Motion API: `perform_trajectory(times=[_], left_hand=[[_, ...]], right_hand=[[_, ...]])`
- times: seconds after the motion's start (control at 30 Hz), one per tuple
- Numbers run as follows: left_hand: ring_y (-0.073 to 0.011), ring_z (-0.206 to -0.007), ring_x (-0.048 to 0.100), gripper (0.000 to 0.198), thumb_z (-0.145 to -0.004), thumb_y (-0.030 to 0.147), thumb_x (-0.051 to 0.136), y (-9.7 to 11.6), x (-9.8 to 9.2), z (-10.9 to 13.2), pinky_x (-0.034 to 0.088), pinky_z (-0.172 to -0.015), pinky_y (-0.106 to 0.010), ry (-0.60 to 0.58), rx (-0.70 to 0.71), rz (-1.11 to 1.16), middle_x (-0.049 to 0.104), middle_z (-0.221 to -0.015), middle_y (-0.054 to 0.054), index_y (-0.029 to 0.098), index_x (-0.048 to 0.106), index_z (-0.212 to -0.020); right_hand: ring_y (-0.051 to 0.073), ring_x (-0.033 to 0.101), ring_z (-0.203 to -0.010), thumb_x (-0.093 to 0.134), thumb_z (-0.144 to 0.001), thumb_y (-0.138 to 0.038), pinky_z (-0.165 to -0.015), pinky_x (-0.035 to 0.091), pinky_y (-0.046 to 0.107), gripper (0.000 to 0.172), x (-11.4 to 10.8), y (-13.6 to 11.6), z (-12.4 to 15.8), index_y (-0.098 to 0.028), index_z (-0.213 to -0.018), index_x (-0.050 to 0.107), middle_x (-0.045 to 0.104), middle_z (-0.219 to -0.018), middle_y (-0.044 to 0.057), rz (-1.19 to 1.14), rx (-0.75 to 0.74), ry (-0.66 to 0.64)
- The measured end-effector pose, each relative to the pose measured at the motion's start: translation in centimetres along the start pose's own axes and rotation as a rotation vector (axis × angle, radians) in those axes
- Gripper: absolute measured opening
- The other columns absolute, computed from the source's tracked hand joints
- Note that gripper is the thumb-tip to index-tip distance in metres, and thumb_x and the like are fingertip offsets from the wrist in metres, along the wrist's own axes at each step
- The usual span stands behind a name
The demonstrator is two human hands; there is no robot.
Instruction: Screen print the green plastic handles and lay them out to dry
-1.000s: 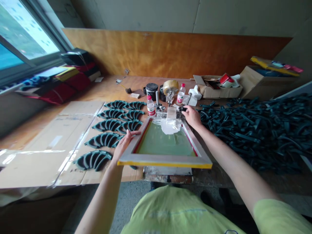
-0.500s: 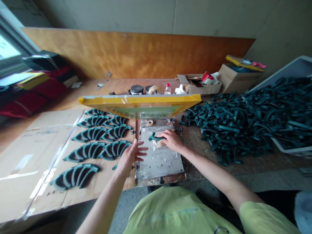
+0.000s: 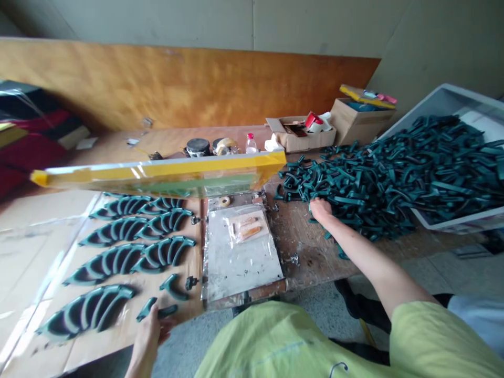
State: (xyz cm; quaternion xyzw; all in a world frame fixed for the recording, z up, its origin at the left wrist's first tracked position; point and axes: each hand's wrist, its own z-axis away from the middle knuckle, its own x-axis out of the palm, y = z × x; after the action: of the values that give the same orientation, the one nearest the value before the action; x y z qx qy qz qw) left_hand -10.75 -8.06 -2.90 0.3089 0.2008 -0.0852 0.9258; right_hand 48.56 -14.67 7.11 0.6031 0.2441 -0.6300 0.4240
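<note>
Dark green plastic pieces (image 3: 146,310) sit in our left hand (image 3: 147,344), low at the near edge of the worktop (image 3: 303,252). Its fingers curl around them, pinching one that juts up and a second just beside it. Our right hand (image 3: 321,210) lies on the near edge of a heap of similar pieces (image 3: 362,199), fingers curled down among them; whether it grips one, we cannot tell. The heap runs back into a white bin (image 3: 452,97). To our left, arched green parts (image 3: 114,265) lie in rows on flattened cardboard (image 3: 39,252). Between the rows and the heap, a silk-screen frame (image 3: 157,176) with a yellow-taped edge stands tilted up above a scuffed metal plate (image 3: 240,268), which carries a clear plastic bag (image 3: 246,228). Farther back stand a black ink tin (image 3: 198,147), a plastic bottle (image 3: 251,144) and a cardboard box (image 3: 301,135).
</note>
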Motion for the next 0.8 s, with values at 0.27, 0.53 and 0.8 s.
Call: perform_trajectory(times=[0.27,0.53,0.8], left_hand=[[-0.0213,-0.041,0.052,0.058,-0.085,0.066,0.029,0.8,0.7,-0.6,0.04,-0.042,-0.031,-0.108,0.198,-0.404,0.058,-0.047,-0.01,0.021,0.052,-0.057],[-0.018,-0.047,0.058,0.048,-0.079,0.064,0.048,6.2,-0.9,3.0,0.047,-0.047,-0.028,0.05,0.458,-0.098,0.061,-0.052,-0.003,0.018,0.058,-0.072],[-0.0095,-0.047,0.057,0.045,-0.08,0.06,0.06,21.2,3.6,11.9,0.047,-0.046,-0.019,-0.158,0.947,0.479,0.062,-0.058,0.003,0.018,0.064,-0.094]], right_hand=[[0.033,0.058,-0.108,0.04,-0.089,-0.007,-0.086,0.045,0.041,0.031,3.5,2.5,-0.4,-0.005,-0.108,0.065,0.062,-0.112,0.026,0.124,-0.051,0.11],[0.027,0.065,-0.091,0.064,-0.084,-0.032,-0.078,0.047,0.035,0.044,1.0,-3.5,-0.2,-0.015,-0.125,0.056,0.07,-0.1,0.013,-0.453,-0.143,0.126],[0.02,0.057,-0.095,0.059,-0.092,-0.023,-0.087,0.045,0.034,0.03,0.9,-18.6,2.8,-0.024,-0.121,0.067,0.066,-0.099,0.005,-0.665,-0.895,0.283]])
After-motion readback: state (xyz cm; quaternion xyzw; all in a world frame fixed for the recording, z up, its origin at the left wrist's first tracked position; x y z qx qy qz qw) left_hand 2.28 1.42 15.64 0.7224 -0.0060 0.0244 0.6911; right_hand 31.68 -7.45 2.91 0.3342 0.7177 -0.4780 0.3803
